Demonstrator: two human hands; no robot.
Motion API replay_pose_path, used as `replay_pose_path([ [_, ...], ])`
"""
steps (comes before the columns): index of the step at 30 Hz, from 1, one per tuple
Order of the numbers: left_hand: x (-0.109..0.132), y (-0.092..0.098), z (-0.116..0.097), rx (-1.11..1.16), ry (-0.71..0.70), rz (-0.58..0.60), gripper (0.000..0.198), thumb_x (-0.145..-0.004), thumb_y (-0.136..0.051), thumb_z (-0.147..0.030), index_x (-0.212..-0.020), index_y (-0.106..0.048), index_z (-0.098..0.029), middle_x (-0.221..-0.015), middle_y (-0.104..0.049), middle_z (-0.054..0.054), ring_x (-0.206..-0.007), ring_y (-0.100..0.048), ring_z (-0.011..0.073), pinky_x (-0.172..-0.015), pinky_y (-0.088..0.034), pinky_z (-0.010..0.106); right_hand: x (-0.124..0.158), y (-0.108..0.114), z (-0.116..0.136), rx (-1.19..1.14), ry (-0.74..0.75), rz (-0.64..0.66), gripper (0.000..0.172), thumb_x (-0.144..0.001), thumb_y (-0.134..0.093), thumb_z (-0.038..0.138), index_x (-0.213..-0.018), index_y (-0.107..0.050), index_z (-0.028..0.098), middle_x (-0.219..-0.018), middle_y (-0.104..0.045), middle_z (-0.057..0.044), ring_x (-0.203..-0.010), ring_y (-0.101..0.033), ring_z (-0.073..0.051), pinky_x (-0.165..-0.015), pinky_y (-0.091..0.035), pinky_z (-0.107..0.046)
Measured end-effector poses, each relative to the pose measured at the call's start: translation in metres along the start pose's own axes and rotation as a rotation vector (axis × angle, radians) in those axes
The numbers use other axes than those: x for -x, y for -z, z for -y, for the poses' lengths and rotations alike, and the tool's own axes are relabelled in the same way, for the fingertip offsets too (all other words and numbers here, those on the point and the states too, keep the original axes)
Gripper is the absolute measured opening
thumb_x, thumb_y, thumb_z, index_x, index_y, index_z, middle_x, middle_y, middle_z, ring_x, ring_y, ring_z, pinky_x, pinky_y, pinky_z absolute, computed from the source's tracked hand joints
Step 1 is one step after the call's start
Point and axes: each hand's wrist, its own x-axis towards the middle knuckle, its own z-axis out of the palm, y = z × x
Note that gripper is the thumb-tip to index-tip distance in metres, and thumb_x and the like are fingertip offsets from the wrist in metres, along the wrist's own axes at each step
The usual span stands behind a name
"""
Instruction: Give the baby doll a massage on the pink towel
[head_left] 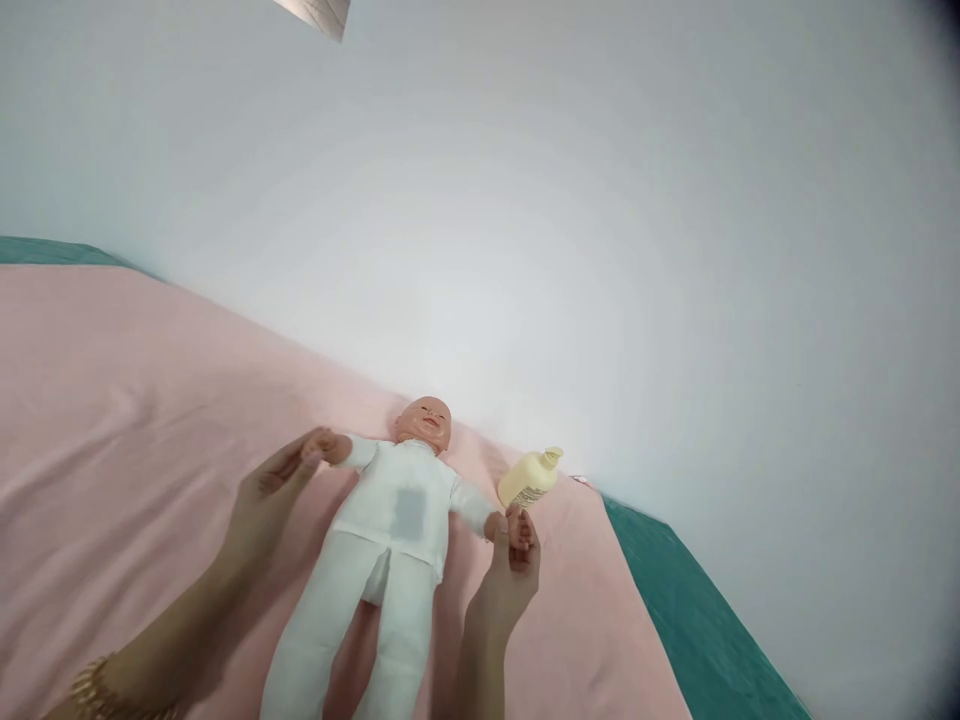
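A baby doll (397,490) in a white cloth top and trousers lies on its back, its head away from me and its arms spread to both sides. My left hand (274,480) pinches the doll's hand on the left side between thumb and fingers. On the other side my right hand (511,570) grips the doll's other hand, thumb and fingers around it. Just beyond my right hand is a pale yellow pump bottle (531,478) with a printed label; its lower end is next to my fingertips.
A pink sheet (150,400) with soft creases lies under the doll. Green covering (690,600) shows past its right edge and at the far left. A plain white wall (525,220) rises right behind the doll's head.
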Motion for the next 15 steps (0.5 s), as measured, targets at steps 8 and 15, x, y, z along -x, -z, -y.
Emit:
replay_pose_path([
  [8,0.011,-0.023,0.018,-0.357,-0.521,0.389,0.037,-0.092,-0.064,-0.046,-0.122,-0.074,-0.027,-0.125,-0.073,0.006,-0.129,-0.060,0.0319,-0.111,-0.048,0.050,0.033,-0.020,0.028,0.061,0.211,0.360,0.026,-0.095,-0.061,0.031,-0.116,-0.073,0.022,-0.113,-0.076,-0.009,-0.104,-0.072,-0.023,-0.088,-0.061,-0.034],
  [15,0.004,-0.024,0.044,-0.541,-0.778,0.487,0.038,-0.095,-0.058,-0.033,-0.132,-0.068,-0.028,-0.134,-0.068,0.006,-0.132,-0.058,0.0284,-0.110,-0.048,0.048,0.031,-0.024,0.028,0.174,0.596,0.479,0.028,-0.097,-0.056,0.021,-0.120,-0.072,0.024,-0.116,-0.076,-0.006,-0.109,-0.071,-0.020,-0.095,-0.059,-0.035],
])
